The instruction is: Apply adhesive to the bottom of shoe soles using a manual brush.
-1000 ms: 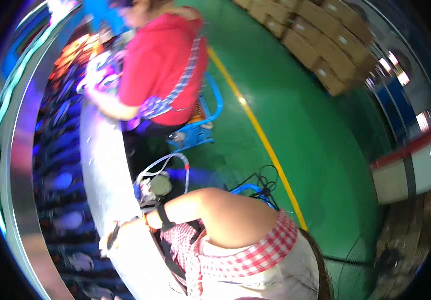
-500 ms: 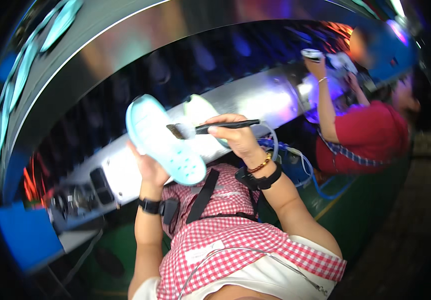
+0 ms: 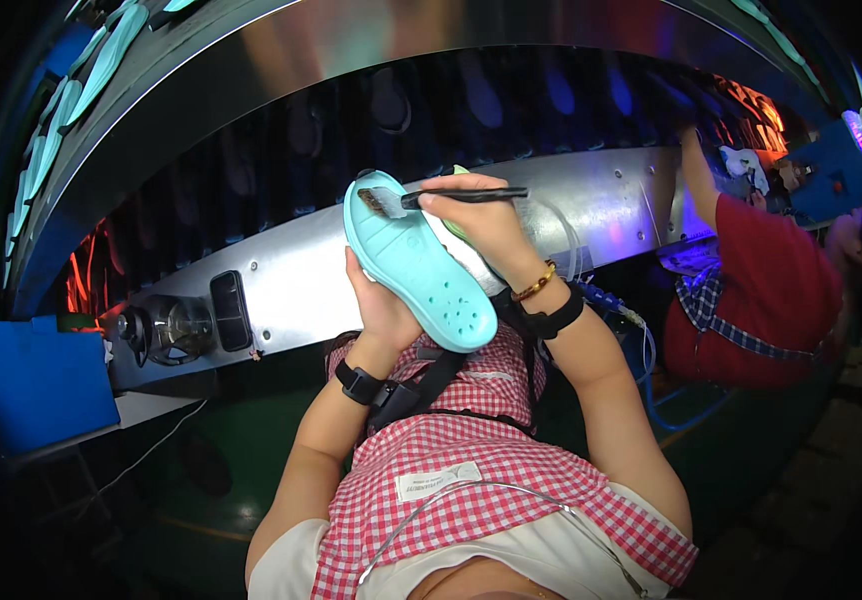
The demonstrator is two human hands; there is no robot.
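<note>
My left hand [image 3: 386, 308] is closed around the side of a light blue clog [image 3: 429, 275], holding it up over the metal ledge. The clog's footbed faces up, its heel end points away from me, and the holed toe end is nearest my body. In my right hand [image 3: 483, 222] I pinch the black handle of a flat brush [image 3: 421, 200]. Its dark bristles touch or hover just over the footbed at the heel; I cannot tell which. A pale green thing [image 3: 456, 222], partly hidden behind my right hand, lies beyond the clog.
The metal ledge [image 3: 301, 240] runs across, with a dark rack of shoe shapes behind it. On the left are a black tray [image 3: 231, 311], a glass pot [image 3: 179, 330] and a blue box [image 3: 46, 385]. At right, a person in red [image 3: 761, 300] reaches toward the rack.
The brush has gone from the clog's middle to its heel end. The view has shifted, so the clog appears further right. The co-worker's arm now stretches toward the rack.
</note>
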